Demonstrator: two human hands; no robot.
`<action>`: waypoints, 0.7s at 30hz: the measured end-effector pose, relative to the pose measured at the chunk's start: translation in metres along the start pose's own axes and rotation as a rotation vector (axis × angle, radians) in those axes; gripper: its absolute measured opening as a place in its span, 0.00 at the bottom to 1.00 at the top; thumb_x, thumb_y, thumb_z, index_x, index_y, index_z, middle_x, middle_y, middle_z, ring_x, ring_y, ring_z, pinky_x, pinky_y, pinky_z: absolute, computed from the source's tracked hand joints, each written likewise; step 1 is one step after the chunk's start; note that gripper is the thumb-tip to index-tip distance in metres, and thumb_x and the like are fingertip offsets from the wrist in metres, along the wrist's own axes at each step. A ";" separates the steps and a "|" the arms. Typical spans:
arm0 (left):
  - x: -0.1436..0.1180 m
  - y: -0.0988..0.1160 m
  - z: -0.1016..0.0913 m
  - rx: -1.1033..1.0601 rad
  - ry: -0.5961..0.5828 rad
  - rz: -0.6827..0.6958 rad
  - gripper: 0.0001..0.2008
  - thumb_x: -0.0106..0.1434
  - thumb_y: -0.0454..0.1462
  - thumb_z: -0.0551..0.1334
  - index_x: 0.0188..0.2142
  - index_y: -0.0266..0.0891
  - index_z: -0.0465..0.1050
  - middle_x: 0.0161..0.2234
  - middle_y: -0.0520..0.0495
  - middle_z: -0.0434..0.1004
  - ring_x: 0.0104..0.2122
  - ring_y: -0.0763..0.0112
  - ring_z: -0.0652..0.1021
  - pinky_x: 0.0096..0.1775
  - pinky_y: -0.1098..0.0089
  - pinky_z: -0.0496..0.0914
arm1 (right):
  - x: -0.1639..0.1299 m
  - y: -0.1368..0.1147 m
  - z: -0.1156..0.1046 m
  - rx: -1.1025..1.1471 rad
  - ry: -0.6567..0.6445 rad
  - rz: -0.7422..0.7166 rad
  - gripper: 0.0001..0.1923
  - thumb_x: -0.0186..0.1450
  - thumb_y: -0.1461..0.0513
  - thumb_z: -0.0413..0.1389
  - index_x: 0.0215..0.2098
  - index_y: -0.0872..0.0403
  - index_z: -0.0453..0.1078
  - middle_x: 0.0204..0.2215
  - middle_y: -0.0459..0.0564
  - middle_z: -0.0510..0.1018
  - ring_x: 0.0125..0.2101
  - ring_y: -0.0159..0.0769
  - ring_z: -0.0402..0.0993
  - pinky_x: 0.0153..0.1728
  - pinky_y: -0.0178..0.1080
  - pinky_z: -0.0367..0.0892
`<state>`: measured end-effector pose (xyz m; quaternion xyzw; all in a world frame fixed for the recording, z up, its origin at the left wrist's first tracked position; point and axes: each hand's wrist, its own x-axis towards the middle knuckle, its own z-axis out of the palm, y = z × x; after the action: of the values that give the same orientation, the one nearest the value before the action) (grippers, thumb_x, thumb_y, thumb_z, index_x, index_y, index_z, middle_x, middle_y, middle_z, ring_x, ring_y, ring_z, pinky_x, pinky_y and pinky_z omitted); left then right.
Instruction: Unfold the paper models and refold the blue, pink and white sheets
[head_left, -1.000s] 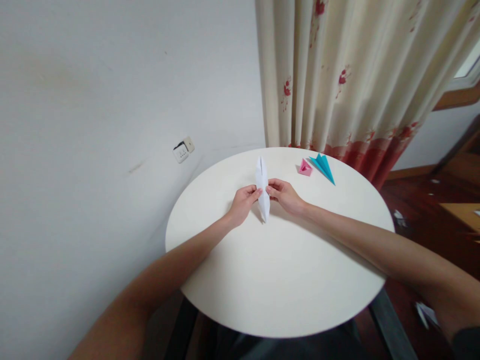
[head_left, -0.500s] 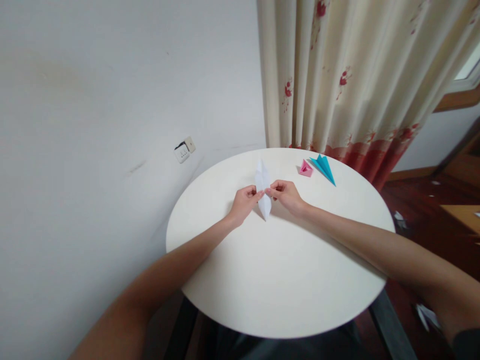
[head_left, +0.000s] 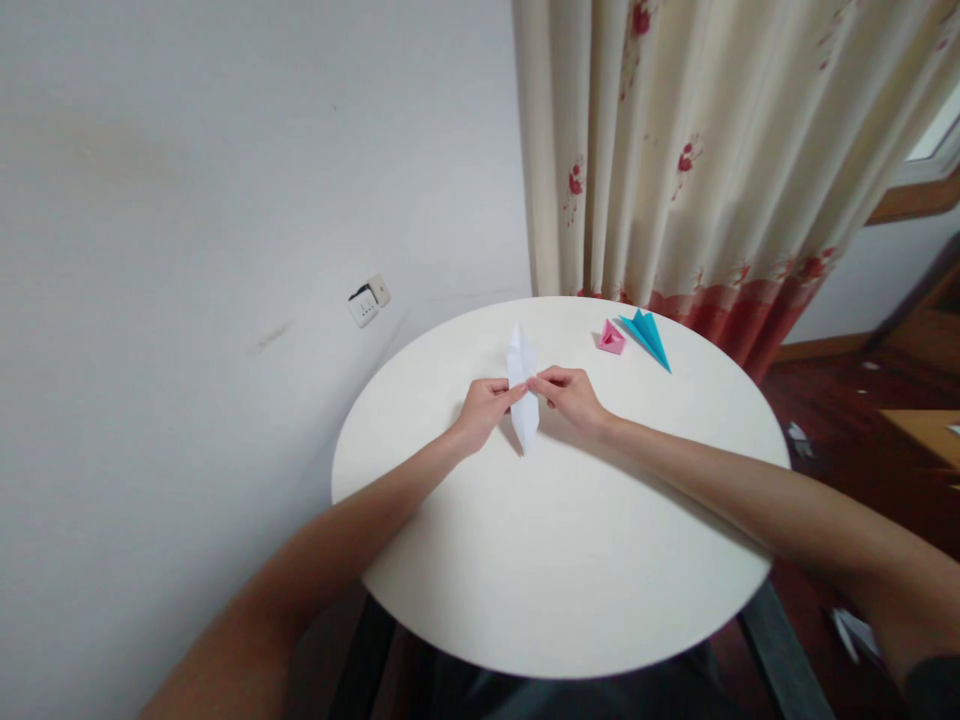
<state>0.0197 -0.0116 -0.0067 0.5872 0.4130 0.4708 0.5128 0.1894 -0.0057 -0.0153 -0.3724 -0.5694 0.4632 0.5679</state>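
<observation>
A folded white paper (head_left: pixel 524 422), long and pointed at both ends, is held over the far half of the round white table (head_left: pixel 562 560). My left hand (head_left: pixel 484 410) pinches its left edge near the middle, thumb on top. From the other side my right hand (head_left: pixel 571 395) grips the right edge with thumb and forefinger, close to the left thumb. Beyond the right hand lie a pink folded paper piece (head_left: pixel 611 338) and a blue paper plane (head_left: pixel 648 338).
A white wall with a socket (head_left: pixel 364 307) borders the table on the left. Behind it hangs a cream curtain (head_left: pixel 720 150) with red flowers. On the dark red floor at right are scraps of paper (head_left: pixel 857 633) and part of a wooden piece of furniture (head_left: pixel 922 435).
The white paper has tilted slightly, its near tip shifting a little left and toward me. Both hands keep their pinch on it with small finger movements.
</observation>
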 end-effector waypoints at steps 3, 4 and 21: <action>-0.001 0.001 -0.002 0.041 -0.028 -0.032 0.26 0.47 0.57 0.75 0.29 0.34 0.82 0.29 0.43 0.81 0.30 0.65 0.77 0.37 0.65 0.70 | -0.001 0.001 -0.001 0.025 -0.037 0.051 0.18 0.52 0.48 0.67 0.24 0.54 0.78 0.24 0.46 0.76 0.24 0.31 0.62 0.26 0.37 0.57; -0.002 0.002 -0.002 0.051 -0.047 -0.048 0.26 0.47 0.56 0.76 0.29 0.34 0.82 0.29 0.43 0.81 0.30 0.65 0.77 0.36 0.65 0.70 | -0.001 0.001 -0.002 0.033 -0.044 0.069 0.18 0.52 0.47 0.68 0.22 0.54 0.77 0.22 0.46 0.75 0.23 0.31 0.61 0.26 0.37 0.56; -0.009 -0.002 0.000 0.083 -0.172 -0.167 0.21 0.46 0.50 0.76 0.30 0.34 0.83 0.29 0.42 0.82 0.29 0.63 0.77 0.34 0.66 0.68 | 0.025 -0.003 -0.035 0.225 0.099 0.175 0.25 0.57 0.39 0.63 0.28 0.53 0.75 0.23 0.46 0.72 0.24 0.32 0.64 0.24 0.36 0.59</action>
<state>0.0180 -0.0205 -0.0099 0.6098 0.4343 0.3568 0.5588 0.2222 0.0209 -0.0074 -0.3771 -0.4507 0.5530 0.5906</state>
